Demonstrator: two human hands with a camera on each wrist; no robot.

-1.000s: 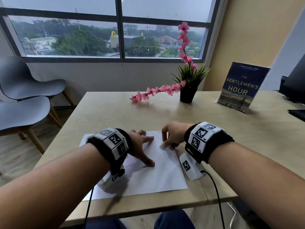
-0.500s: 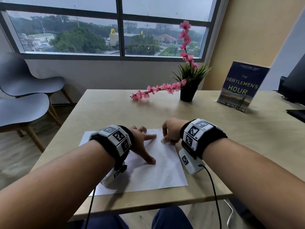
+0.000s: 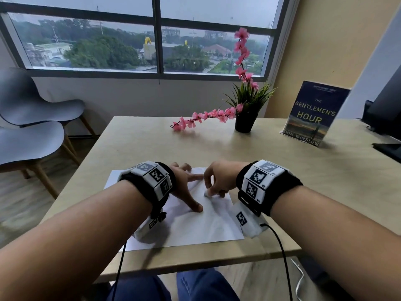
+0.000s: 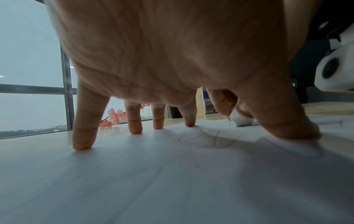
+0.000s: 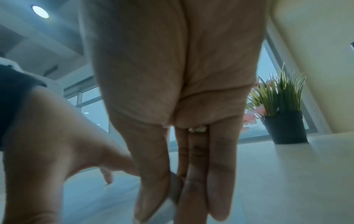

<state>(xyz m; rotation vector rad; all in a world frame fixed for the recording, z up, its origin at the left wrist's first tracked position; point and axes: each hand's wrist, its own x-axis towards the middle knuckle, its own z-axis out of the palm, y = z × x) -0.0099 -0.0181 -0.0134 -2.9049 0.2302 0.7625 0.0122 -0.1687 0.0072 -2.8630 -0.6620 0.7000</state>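
A white sheet of paper (image 3: 195, 229) lies on the wooden table (image 3: 152, 148) near its front edge. My left hand (image 3: 188, 190) presses down on it with spread, straight fingers (image 4: 84, 136); the thumb is planted mid-sheet. My right hand (image 3: 213, 187) pinches a small white eraser (image 3: 206, 194) against the paper near its upper right part. The left wrist view shows the eraser (image 4: 241, 121) touching the paper (image 4: 153, 174) beside faint pencil lines (image 4: 214, 141). In the right wrist view the eraser (image 5: 175, 191) sits between thumb and fingers.
A black pot with a green plant and pink blossom stems (image 3: 245, 118) stands at the table's far side. A book (image 3: 312, 114) stands upright at the far right, next to a dark monitor (image 3: 388, 109). Grey chairs (image 3: 32, 131) are to the left.
My right hand with the eraser has shifted a little back and forth over the paper. My left hand has stayed pressed on the sheet.
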